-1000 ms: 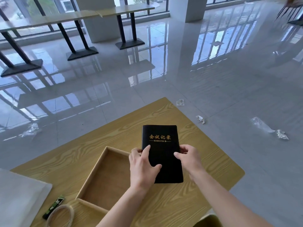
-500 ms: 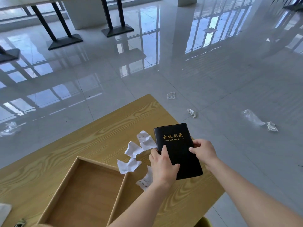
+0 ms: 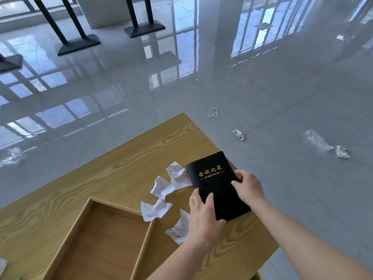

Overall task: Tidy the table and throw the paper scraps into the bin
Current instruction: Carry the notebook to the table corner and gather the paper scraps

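We hold the black notebook with gold lettering [image 3: 217, 184] right of centre, left hand [image 3: 203, 216] and right hand [image 3: 249, 186] clasping its edges, likely to clear it aside; crumpled white paper scraps [image 3: 161, 196] lie exposed on the wooden tabletop [image 3: 113, 170], centre frame; no bin shows.

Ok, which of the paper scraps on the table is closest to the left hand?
The scrap lying nearest the person, right against the left hand beside the tray's right wall. The other three lie farther up the table, left of the black notebook.
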Demonstrator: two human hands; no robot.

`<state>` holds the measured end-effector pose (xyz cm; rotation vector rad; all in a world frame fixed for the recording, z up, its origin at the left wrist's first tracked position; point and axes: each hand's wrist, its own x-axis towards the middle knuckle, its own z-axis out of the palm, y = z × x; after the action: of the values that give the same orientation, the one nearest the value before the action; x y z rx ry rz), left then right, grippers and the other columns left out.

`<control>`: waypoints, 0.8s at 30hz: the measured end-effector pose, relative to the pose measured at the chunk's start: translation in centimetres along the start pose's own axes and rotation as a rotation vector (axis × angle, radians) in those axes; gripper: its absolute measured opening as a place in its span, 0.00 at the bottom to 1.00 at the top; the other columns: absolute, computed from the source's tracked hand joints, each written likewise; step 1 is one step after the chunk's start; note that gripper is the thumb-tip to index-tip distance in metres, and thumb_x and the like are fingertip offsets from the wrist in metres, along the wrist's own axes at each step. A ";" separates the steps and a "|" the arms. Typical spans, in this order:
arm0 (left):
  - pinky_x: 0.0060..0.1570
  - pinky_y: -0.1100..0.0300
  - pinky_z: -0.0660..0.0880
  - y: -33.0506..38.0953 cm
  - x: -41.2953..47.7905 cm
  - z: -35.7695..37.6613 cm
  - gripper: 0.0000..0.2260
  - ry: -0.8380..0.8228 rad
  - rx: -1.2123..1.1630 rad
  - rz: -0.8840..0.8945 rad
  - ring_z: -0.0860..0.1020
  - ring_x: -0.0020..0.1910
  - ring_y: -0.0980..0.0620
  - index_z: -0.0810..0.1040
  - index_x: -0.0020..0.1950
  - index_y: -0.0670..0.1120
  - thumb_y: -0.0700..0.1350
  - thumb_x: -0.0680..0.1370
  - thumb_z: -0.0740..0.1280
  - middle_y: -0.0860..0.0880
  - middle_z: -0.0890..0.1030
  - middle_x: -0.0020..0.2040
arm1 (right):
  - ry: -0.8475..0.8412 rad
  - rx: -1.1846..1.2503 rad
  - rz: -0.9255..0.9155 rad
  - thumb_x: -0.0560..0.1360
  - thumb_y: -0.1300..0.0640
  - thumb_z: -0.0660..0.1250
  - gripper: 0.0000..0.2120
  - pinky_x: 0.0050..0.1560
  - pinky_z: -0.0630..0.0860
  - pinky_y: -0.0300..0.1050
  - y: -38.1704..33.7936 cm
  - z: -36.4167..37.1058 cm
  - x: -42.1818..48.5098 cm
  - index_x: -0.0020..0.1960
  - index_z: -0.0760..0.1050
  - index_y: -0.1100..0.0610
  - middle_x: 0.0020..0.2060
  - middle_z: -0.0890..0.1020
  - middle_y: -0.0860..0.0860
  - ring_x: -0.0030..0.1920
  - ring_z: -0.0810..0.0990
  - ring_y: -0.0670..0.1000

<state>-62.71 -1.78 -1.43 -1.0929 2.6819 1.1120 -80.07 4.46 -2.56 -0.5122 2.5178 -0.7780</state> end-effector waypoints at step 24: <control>0.76 0.48 0.50 -0.9 2.8 0.3 0.34 -0.032 0.384 0.347 0.42 0.78 0.39 0.61 0.76 0.49 0.51 0.74 0.72 0.38 0.48 0.79 | -0.209 -0.521 -0.673 0.81 0.58 0.61 0.24 0.74 0.63 0.46 4.5 -0.8 -1.9 0.76 0.64 0.53 0.79 0.58 0.48 0.79 0.53 0.47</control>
<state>-64.29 -3.68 -2.95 -0.5611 2.9560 0.5869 -79.84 9.15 -4.10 -1.5768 2.3303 -0.2299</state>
